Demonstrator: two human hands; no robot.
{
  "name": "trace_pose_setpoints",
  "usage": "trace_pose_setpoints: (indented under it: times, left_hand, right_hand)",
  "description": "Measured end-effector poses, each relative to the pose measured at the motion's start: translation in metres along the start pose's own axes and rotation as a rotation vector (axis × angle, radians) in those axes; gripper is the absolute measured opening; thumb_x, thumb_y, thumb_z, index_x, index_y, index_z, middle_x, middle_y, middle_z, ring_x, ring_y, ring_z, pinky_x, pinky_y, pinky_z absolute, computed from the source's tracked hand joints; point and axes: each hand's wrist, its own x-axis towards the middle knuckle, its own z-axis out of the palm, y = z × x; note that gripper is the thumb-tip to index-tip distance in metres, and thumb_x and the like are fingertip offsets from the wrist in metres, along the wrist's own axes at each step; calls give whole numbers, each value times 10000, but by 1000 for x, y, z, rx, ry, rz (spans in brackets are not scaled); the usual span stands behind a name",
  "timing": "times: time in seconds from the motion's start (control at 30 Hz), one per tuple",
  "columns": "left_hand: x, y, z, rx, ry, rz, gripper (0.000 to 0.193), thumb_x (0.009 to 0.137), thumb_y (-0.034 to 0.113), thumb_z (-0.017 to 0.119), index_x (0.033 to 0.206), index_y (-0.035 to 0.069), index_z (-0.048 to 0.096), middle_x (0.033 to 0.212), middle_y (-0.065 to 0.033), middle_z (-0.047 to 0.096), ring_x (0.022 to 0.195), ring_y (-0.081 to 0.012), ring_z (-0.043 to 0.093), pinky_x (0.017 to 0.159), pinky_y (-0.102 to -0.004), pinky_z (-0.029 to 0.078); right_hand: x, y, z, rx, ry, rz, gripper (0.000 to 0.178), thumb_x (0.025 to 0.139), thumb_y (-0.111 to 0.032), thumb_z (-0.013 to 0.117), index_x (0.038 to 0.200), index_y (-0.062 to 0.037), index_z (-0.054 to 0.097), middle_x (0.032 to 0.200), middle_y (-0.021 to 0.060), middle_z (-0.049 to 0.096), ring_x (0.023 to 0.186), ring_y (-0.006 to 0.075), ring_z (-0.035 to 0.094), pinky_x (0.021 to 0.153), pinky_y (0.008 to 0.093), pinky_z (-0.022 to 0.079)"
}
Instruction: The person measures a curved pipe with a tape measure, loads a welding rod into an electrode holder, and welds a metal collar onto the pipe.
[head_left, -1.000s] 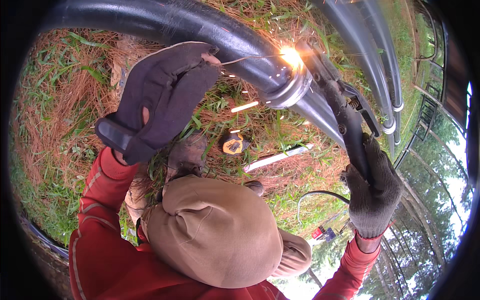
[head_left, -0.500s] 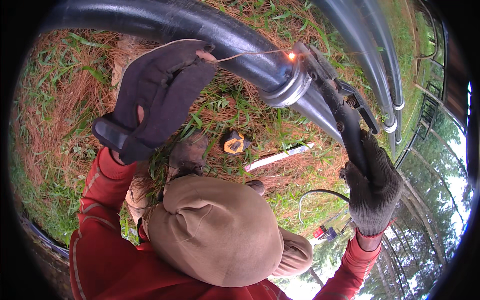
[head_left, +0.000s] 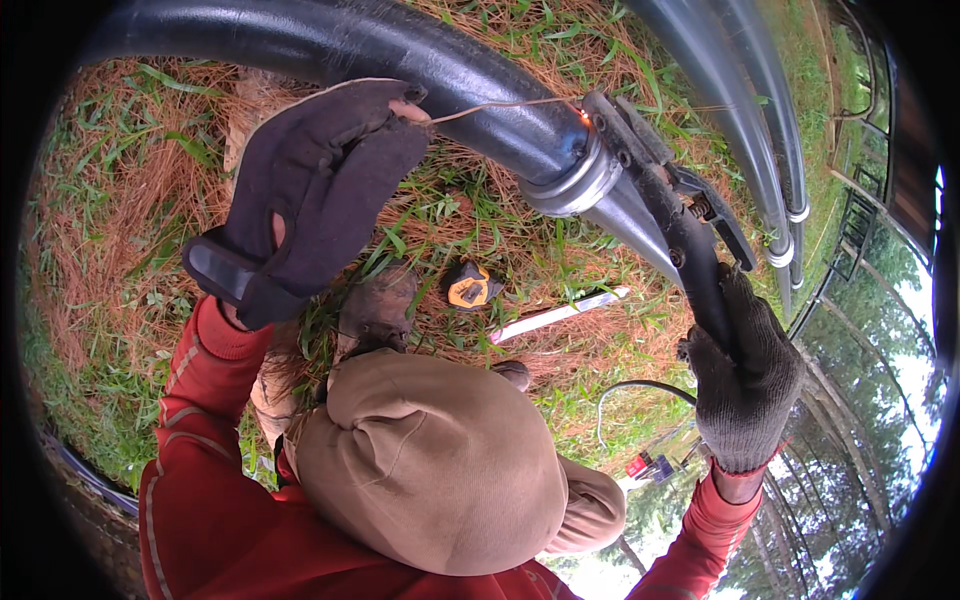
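Note:
My left hand point(head_left: 310, 190), in a dark glove with bare fingertips, pinches the end of a thin copper-coloured wire point(head_left: 490, 107). The wire runs right to a small orange glow point(head_left: 584, 117) beside a silver collar point(head_left: 572, 190) on a thick black pipe point(head_left: 450, 75). My right hand point(head_left: 748, 390), in a dark knit glove, is wrapped round the handle of a black electrode holder point(head_left: 665, 200) with a spring lever. Its jaw end is at the glow, over the pipe's edge. I cannot tell whether the jaws touch the collar.
A yellow-and-black tape measure point(head_left: 470, 288) and a pale flat strip point(head_left: 558, 315) lie on grass and pine needles. More black pipes point(head_left: 740, 130) run along the right. A black cable point(head_left: 640, 384) hangs near my right hand. Tan cloth point(head_left: 440, 470) and a worn boot point(head_left: 377, 312) are below.
The orange glow has dimmed and shrunk. The electrode holder has shifted very slightly to the left and down. Both hands keep their hold.

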Motion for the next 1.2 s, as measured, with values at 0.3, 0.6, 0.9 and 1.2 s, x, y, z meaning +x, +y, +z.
trace_pose_setpoints:
  times: [0.3,0.6,0.9,1.2]
  left_hand:
    - [-1,4,-1,63,-75,-49,235,1108,54,594,1296,-58,681,1195,-6,692,1096,-74,623,986,-285,532]
    - [-3,-10,-4,82,-82,17,320,1112,112,584,1372,-54,666,1214,-44,693,1130,-99,632,1048,-274,502]
    - [-11,29,2,-65,40,-47,362,1026,83,706,1358,-62,693,1176,-63,738,987,-96,681,860,-258,571]
    - [-16,40,9,-22,-26,19,386,1001,13,710,1376,-71,678,1110,-35,723,983,-88,665,869,-261,566]
  right_hand:
    - [1,0,0,27,-2,11,575,778,37,827,1344,16,728,1130,230,782,985,335,790,880,395,601]
    - [3,-6,-1,-61,-36,-20,551,792,28,829,1334,20,731,1199,245,780,1063,348,794,932,398,605]
    - [-21,16,-12,227,190,100,701,808,86,706,1500,84,595,1395,252,711,1031,232,762,866,346,623]
    - [-92,102,-15,220,569,315,627,865,-23,743,1475,49,621,1049,94,717,769,129,673,644,261,550]
